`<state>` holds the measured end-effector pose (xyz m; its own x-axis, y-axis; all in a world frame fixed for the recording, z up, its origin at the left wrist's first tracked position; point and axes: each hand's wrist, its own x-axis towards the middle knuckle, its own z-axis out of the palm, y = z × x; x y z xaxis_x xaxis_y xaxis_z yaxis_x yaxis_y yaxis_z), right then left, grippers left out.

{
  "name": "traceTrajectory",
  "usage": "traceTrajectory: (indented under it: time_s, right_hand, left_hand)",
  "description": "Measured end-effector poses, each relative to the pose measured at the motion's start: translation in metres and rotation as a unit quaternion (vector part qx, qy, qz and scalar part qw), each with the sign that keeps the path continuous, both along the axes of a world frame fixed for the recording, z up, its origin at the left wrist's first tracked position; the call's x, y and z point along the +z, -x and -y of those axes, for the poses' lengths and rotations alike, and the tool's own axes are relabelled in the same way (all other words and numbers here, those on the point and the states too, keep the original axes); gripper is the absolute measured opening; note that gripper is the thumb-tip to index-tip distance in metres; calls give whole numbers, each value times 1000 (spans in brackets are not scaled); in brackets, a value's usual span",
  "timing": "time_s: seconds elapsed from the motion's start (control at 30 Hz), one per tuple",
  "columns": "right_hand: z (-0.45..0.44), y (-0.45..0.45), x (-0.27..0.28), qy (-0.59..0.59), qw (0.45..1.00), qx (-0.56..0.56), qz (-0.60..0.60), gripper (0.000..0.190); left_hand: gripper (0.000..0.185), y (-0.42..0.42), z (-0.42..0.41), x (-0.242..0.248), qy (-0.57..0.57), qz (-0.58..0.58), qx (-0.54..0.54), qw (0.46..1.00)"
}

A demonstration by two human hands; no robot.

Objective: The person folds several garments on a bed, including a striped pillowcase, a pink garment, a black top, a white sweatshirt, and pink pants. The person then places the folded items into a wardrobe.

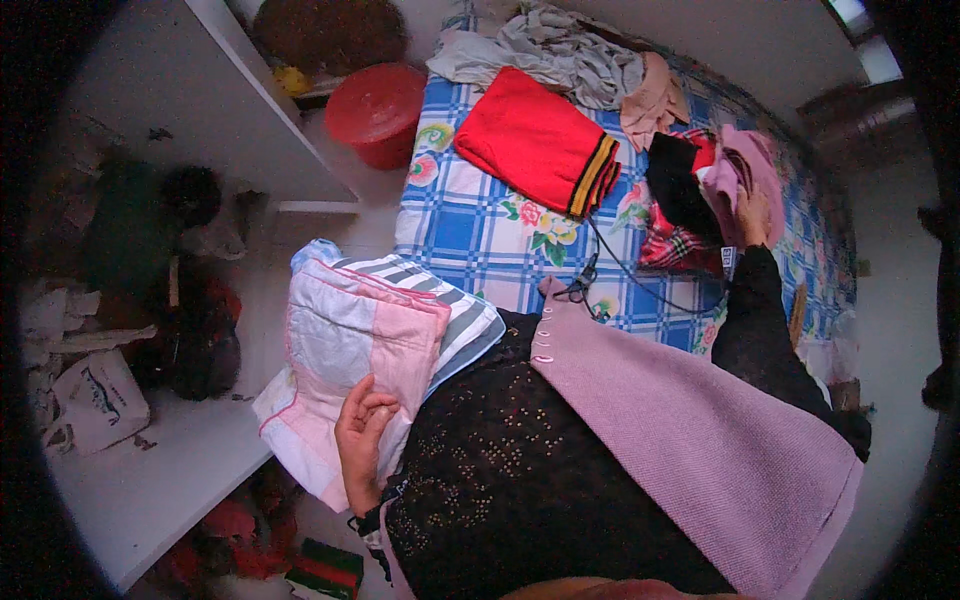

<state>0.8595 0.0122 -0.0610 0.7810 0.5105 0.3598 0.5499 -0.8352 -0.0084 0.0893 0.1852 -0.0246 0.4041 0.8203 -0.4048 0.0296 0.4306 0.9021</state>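
Observation:
My left hand [366,435] rests palm up with curled fingers against a folded pink and white quilted cloth [405,330], with nothing plainly gripped. Under and behind that cloth lies a grey-and-white striped cloth [457,319]. At the right, my right hand [754,214] is on a pink garment [769,157] on the bed; its fingertips are partly hidden in the fabric. Beside it are a black cloth [679,184] and a red plaid cloth [667,240]. A folded red garment [525,139] with a yellow and black striped edge lies on the blue checked bedsheet [442,225].
Crumpled grey cloth [551,49] and a peach cloth [649,101] lie at the bed's far edge. A red plastic tub [379,112] stands left of the bed. A black cable [637,277] crosses the sheet. White shelving [202,442] with a bag [101,401] is at the left.

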Motion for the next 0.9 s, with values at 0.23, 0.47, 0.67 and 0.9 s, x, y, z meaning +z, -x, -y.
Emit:
traceTrajectory:
  time_s: [0.23, 0.47, 0.67, 0.9]
  right_hand:
    - [-143, 99, 15, -219, 918, 332, 15, 33]
    - [-300, 266, -112, 65, 926, 300, -219, 87]
    - [-320, 297, -124, 127, 940, 277, -152, 80]
    - [-333, 299, -139, 140, 945, 276, -103, 62]
  left_hand:
    - [51, -1, -7, -6, 6, -11, -10, 1000]
    - [52, -2, 3, 1, 1, -57, 5, 998]
    - [51, 4, 14, 1, 28, -49, 55, 997]
    - [52, 4, 0, -7, 18, -54, 7, 998]
